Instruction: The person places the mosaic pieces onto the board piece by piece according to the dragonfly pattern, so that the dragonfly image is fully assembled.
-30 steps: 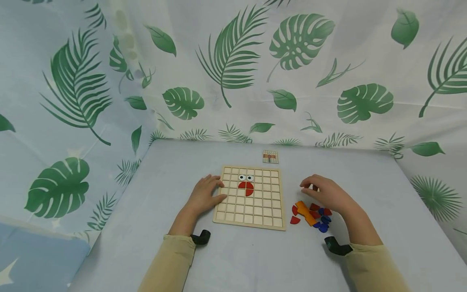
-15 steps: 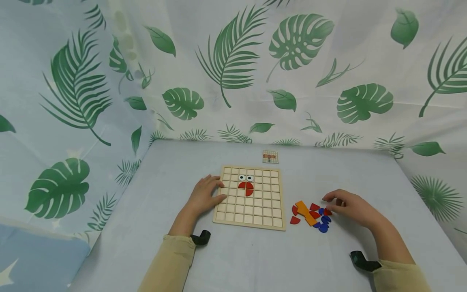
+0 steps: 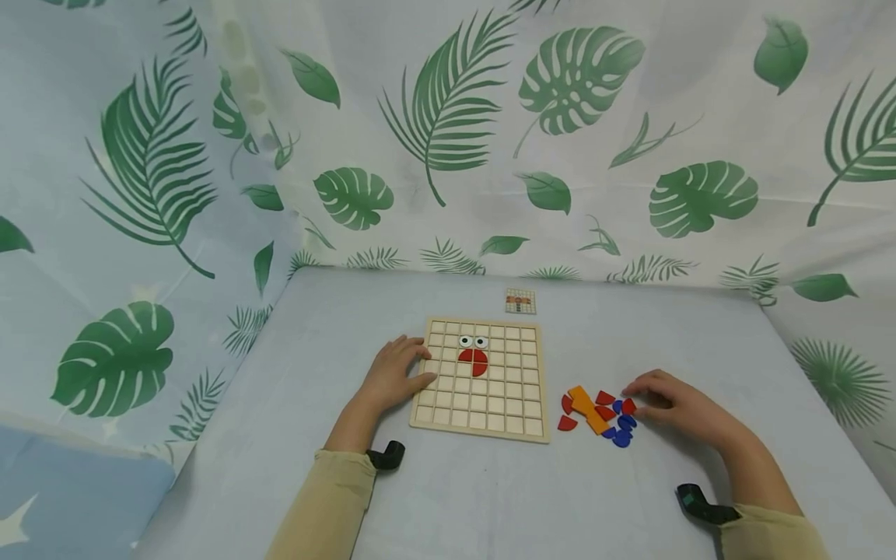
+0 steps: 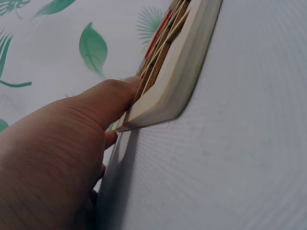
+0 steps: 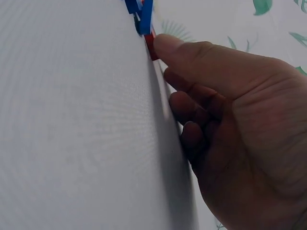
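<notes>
Lower right, the right hand [image 3: 680,406], fingers half-curled, touches a red wedge [image 3: 629,406], pinch unclear; the left hand [image 3: 390,375] rests loosely spread on a wooden grid board [image 3: 495,404].

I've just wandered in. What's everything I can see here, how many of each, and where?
Tabletop: one, pale, beneath everything
Grid board: one, pale wood, tabletop's middle
Eye discs: two, white and black, on the board
Placed red pieces: three, red, just below the eyes
Patterned card: one, multicoloured, beyond the board
Loose red pieces: at least five, red, right of the board
Orange shape: count unclear, orange, among them
Blue pieces: several overlapping, blue, same pile
Leaf-print curtain: count unclear, white and green, behind and left
Wrist devices: two, black, one per wrist
Sleeves: two, beige, on the forearms
Left hand: one, bare, on the board's left edge
Right hand: one, bare, at a loose red piece
</notes>
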### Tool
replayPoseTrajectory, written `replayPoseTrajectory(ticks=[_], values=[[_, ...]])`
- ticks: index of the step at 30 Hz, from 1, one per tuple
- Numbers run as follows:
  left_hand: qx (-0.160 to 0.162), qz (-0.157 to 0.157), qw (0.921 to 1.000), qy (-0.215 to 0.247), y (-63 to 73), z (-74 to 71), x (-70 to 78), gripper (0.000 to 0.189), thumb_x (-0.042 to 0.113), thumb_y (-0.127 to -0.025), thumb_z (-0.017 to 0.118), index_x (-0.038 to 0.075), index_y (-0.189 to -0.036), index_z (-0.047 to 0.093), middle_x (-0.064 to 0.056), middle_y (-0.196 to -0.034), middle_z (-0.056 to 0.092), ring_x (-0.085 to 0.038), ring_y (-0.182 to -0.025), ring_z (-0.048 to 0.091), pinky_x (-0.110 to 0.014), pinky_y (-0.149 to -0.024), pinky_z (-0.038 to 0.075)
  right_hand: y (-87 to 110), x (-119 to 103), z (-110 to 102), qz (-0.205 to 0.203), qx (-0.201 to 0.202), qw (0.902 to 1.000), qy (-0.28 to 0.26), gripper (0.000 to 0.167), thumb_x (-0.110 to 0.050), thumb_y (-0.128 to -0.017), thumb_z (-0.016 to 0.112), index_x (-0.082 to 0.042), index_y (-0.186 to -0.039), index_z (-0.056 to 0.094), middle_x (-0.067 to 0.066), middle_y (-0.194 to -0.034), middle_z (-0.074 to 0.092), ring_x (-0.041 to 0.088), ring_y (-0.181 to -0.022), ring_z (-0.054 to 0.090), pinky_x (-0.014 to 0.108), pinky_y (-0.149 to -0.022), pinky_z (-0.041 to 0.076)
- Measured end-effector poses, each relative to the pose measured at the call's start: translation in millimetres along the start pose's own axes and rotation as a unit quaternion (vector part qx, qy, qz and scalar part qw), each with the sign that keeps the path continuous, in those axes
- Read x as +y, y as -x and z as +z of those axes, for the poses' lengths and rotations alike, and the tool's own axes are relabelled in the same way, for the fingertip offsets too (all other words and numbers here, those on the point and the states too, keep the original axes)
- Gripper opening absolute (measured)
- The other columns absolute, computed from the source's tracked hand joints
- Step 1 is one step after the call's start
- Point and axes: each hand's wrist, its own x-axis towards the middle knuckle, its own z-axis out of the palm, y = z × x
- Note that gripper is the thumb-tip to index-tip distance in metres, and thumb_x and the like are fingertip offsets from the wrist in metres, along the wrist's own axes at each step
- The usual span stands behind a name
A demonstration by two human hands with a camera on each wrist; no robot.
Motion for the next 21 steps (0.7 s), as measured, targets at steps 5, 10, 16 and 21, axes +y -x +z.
replayPoseTrajectory(ticks=[5, 10, 16, 21], values=[[0.005, 0.006, 1.0, -0.001, 0.2, 0.8, -1.6, 0.034, 0.047, -0.092, 0.066, 0.022, -0.115, 0.061, -0.004, -0.151, 0.048, -0.033, -0.148, 0.03, -0.05, -0.126, 0.018, -1.7, 3.6, 2.5, -0.004, 0.004, 0.9999, 0.013, 0.018, -0.033, -0.092, 0.07, -0.032, -0.109, 0.068, -0.005, -0.116, 0.06, 0.0, -0.102, 0.052, 0.01, -0.089, 0.048], [0.008, 0.016, 0.9998, 0.001, -0.5, 0.5, -1.4, 0.034, 0.046, -0.093, 0.066, 0.021, -0.115, 0.061, -0.006, -0.15, 0.048, -0.034, -0.148, 0.031, -0.051, -0.125, 0.019, -0.5, 2.6, 2.1, 0.005, 0.013, 0.9997, 0.022, 0.021, -0.034, -0.092, 0.07, -0.03, -0.112, 0.069, -0.003, -0.117, 0.06, 0.002, -0.101, 0.052, 0.012, -0.086, 0.05], [0.009, 0.011, 0.9999, 0.002, -0.2, 1.0, -2.0, 0.033, 0.045, -0.092, 0.067, 0.021, -0.114, 0.061, -0.006, -0.15, 0.048, -0.035, -0.148, 0.031, -0.051, -0.125, 0.019, 0.2, 3.0, 1.8, 0.004, 0.02, 0.9994, 0.029, 0.018, -0.032, -0.091, 0.072, -0.03, -0.108, 0.068, -0.003, -0.117, 0.059, 0.003, -0.099, 0.05, 0.011, -0.084, 0.048], [0.01, 0.01, 0.9999, 0.003, -0.3, 0.0, -0.7, 0.032, 0.044, -0.092, 0.068, 0.021, -0.113, 0.061, -0.006, -0.15, 0.049, -0.034, -0.148, 0.032, -0.051, -0.125, 0.019, -0.1, 3.3, 2.7, -0.002, 0.018, 0.9994, 0.029, 0.022, -0.033, -0.09, 0.072, -0.03, -0.112, 0.068, -0.002, -0.119, 0.059, 0.003, -0.101, 0.051, 0.01, -0.086, 0.048]])
